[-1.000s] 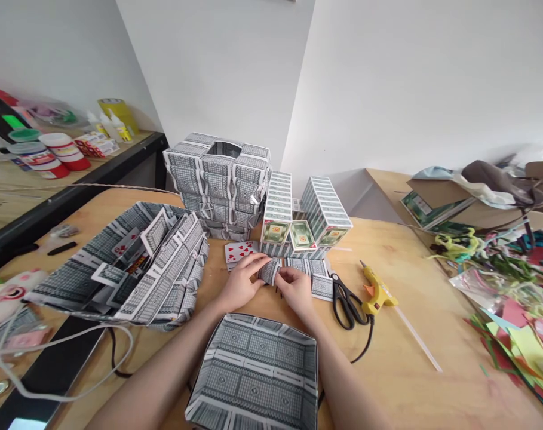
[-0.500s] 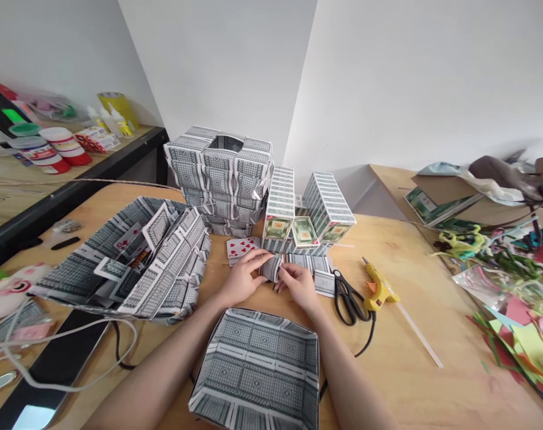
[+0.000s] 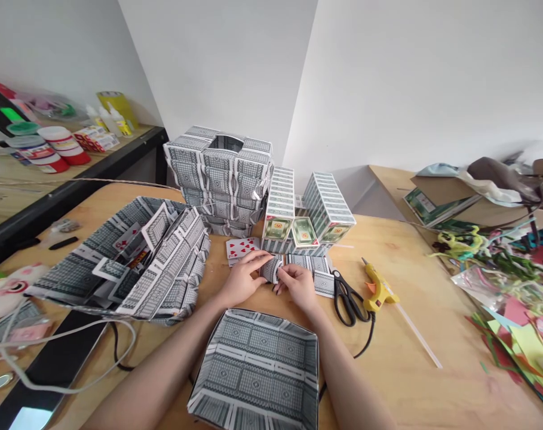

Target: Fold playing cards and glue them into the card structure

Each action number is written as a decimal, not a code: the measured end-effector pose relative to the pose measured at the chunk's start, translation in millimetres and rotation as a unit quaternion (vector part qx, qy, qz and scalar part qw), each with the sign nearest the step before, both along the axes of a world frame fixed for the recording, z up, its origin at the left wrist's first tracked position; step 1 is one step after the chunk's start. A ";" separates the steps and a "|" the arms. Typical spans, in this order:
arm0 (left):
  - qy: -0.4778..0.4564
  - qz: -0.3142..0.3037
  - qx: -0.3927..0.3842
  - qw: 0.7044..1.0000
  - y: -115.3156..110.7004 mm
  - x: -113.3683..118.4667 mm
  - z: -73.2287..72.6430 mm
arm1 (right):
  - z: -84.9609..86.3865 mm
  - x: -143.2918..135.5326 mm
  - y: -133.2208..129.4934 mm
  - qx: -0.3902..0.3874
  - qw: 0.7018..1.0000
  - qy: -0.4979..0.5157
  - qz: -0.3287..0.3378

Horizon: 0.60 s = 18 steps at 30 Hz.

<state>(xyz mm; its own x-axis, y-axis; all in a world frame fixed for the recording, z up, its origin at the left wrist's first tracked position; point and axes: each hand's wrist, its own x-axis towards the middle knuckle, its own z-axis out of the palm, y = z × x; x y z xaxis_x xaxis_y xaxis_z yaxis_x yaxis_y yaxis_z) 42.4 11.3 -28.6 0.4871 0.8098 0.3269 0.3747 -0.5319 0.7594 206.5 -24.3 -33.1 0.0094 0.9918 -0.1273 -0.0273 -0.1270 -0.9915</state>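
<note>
Near the middle of the table, a small folded patterned card piece (image 3: 270, 270) lies between my hands. My left hand (image 3: 245, 276) is closed on its left side, and my right hand (image 3: 297, 283) pinches its right edge. Flat patterned cards (image 3: 324, 282) lie just right of my right hand. A seven-of-hearts card (image 3: 241, 246) rests behind my left hand. Between my forearms stands an open box made of cards (image 3: 255, 373). Behind my hands are stacked green card packs (image 3: 303, 232).
Black scissors (image 3: 349, 301) and a yellow glue gun (image 3: 379, 288) with its stick and cord lie right. A card basket (image 3: 163, 269) with loose cards stands left, a tall card structure (image 3: 221, 179) behind. Coloured scraps (image 3: 520, 334) cover the far right.
</note>
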 end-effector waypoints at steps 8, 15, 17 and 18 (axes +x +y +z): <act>0.014 0.019 0.012 1.000 0.3 0.5 -4.0 | -3.3 -1.2 1.5 0.000 1.000 -0.005 -0.016; 0.021 0.051 0.039 0.998 1.9 0.6 -8.5 | -1.3 0.0 2.6 0.045 0.999 0.014 0.026; 0.022 0.047 0.042 0.998 1.7 0.3 -8.8 | -1.9 -0.9 2.2 0.050 0.998 0.016 0.036; 0.023 0.044 0.042 0.998 1.5 0.1 -8.9 | -2.5 -1.1 1.8 0.050 0.998 0.016 0.042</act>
<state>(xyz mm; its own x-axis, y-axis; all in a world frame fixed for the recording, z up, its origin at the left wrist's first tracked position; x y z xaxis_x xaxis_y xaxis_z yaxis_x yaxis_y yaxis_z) 42.5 12.8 -37.5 0.4323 0.8202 0.3746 0.4563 -0.5573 0.6937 205.5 -22.5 -35.6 -0.0769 0.9967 -0.0274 -0.0533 -0.0316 -0.9981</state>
